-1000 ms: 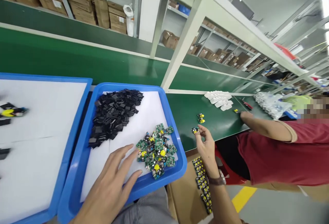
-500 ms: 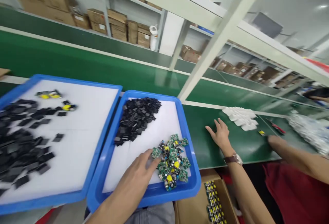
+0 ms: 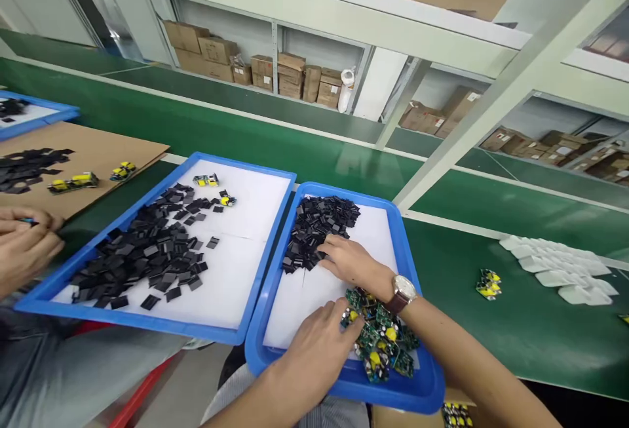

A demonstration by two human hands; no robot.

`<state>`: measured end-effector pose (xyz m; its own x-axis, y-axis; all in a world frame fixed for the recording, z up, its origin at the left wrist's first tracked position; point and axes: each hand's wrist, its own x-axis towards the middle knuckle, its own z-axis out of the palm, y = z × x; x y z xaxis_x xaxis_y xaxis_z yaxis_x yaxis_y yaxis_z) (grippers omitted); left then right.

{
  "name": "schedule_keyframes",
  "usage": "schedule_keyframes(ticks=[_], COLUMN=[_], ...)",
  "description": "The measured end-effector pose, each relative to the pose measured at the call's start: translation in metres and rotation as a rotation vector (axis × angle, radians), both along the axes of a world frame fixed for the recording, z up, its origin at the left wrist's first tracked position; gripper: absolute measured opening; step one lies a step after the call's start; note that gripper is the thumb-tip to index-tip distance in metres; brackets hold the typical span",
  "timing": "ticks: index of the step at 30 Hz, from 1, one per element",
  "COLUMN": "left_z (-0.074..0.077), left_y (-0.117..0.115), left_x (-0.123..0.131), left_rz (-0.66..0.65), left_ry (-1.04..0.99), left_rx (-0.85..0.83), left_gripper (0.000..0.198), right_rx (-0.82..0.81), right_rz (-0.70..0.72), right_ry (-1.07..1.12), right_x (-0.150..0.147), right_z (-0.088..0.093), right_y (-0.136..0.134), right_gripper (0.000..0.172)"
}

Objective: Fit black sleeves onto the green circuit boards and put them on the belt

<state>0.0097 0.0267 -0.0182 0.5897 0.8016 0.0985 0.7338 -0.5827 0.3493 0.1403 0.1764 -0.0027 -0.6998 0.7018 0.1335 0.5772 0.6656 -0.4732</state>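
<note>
A blue tray [image 3: 275, 323] with a white liner sits in front of me. It holds a heap of small black square pieces [image 3: 322, 221] at its far end and a pile of green circuit boards [image 3: 381, 343] at its near right corner. My left hand [image 3: 317, 346] rests on the liner, its bent fingers closed on a circuit board at the pile's left edge. My right hand [image 3: 351, 264], with a wristwatch, reaches over the boards. Its fingertips are pressed together on black pieces at the near edge of the heap.
A second blue tray [image 3: 230, 333] of black pieces lies to the left, and another person's hands [image 3: 24, 248] work beside it. Behind is a cardboard sheet [image 3: 88, 149]. On the green bench to the right lie two boards [image 3: 487, 284] and white housings [image 3: 555, 264]. A slanted metal post [image 3: 472, 133] rises behind my tray.
The view has swung left. My right hand came off the green bench and crossed to the black heap. My left hand stayed at the circuit boards.
</note>
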Motion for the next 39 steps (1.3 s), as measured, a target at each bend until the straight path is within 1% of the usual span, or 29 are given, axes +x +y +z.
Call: schedule_keyframes(ticks=[3,6,8,10,12,14,15,17,19,21,23,24,26,28,30,31,32,34,36,37,39], left_z=[0.003,0.002,0.001,0.001,0.002,0.006,0.009,0.015,0.023,0.032,0.040,0.043,0.047,0.048,0.045,0.042,0.040,0.034,0.028,0.025,0.020], left_y=[0.001,-0.002,-0.003,-0.002,0.003,0.011,0.015,0.022,0.026,0.027,0.025,0.024,0.023,0.021,0.020,0.020,0.020,0.021,0.021,0.021,0.020], left_x=[0.003,-0.002,-0.010,-0.021,-0.031,-0.040,-0.043,-0.046,-0.047,-0.046,-0.043,-0.041,-0.036,-0.029,-0.021,-0.017,-0.014,-0.008,-0.003,-0.001,0.004], left_rz=[-0.010,-0.030,-0.011,0.074,0.216,0.350,0.392,0.412,0.378,0.318,0.261,0.240,0.229,0.240,0.250,0.251,0.249,0.227,0.131,0.059,-0.086], left_ry=[-0.050,-0.114,-0.197,-0.324,-0.454,-0.567,-0.624,-0.727,-0.790,-0.799,-0.790,-0.799,-0.858,-0.934,-0.992,-1.010,-1.016,-0.955,-0.764,-0.646,-0.448], left_rx=[0.019,0.015,-0.011,-0.017,-0.029,-0.077,-0.116,-0.190,-0.227,-0.240,-0.240,-0.252,-0.328,-0.445,-0.546,-0.575,-0.587,-0.535,-0.386,-0.301,-0.164], left_gripper=[0.032,0.021,0.017,0.018,0.028,0.037,0.036,0.024,0.014,0.015,0.017,0.018,0.019,0.017,0.010,0.010,0.018,0.040,0.055,0.057,0.050], right_rx=[0.001,0.004,0.005,0.006,0.009,0.036,0.058,0.098,0.075,-0.012,-0.078,-0.082,-0.053,-0.036,-0.076,-0.101,-0.119,-0.110,-0.061,-0.043,-0.033], right_rz=[-0.017,-0.048,-0.078,-0.111,-0.133,-0.117,-0.093,-0.040,-0.010,-0.016,-0.022,-0.021,-0.018,-0.037,-0.094,-0.133,-0.175,-0.252,-0.325,-0.360,-0.421], right_ry=[-0.051,-0.053,-0.031,0.000,0.031,0.083,0.119,0.197,0.270,0.354,0.461,0.520,0.622,0.678,0.660,0.642,0.627,0.626,0.665,0.686,0.731], right_x=[0.001,0.014,0.024,0.033,0.037,0.036,0.034,0.029,0.027,0.028,0.032,0.035,0.040,0.047,0.056,0.061,0.066,0.077,0.087,0.090,0.095], right_z=[-0.002,0.000,0.001,0.001,0.002,0.005,0.008,0.016,0.026,0.034,0.040,0.041,0.041,0.040,0.038,0.037,0.036,0.032,0.027,0.025,0.020], right_y=[0.004,-0.001,-0.006,-0.013,-0.025,-0.040,-0.048,-0.064,-0.077,-0.085,-0.090,-0.092,-0.096,-0.101,-0.109,-0.113,-0.117,-0.126,-0.135,-0.139,-0.148], right_gripper=[0.017,0.014,0.014,0.016,0.017,0.017,0.016,0.015,0.017,0.021,0.020,0.018,0.016,0.018,0.016,0.016,0.019,0.030,0.037,0.036,0.031])
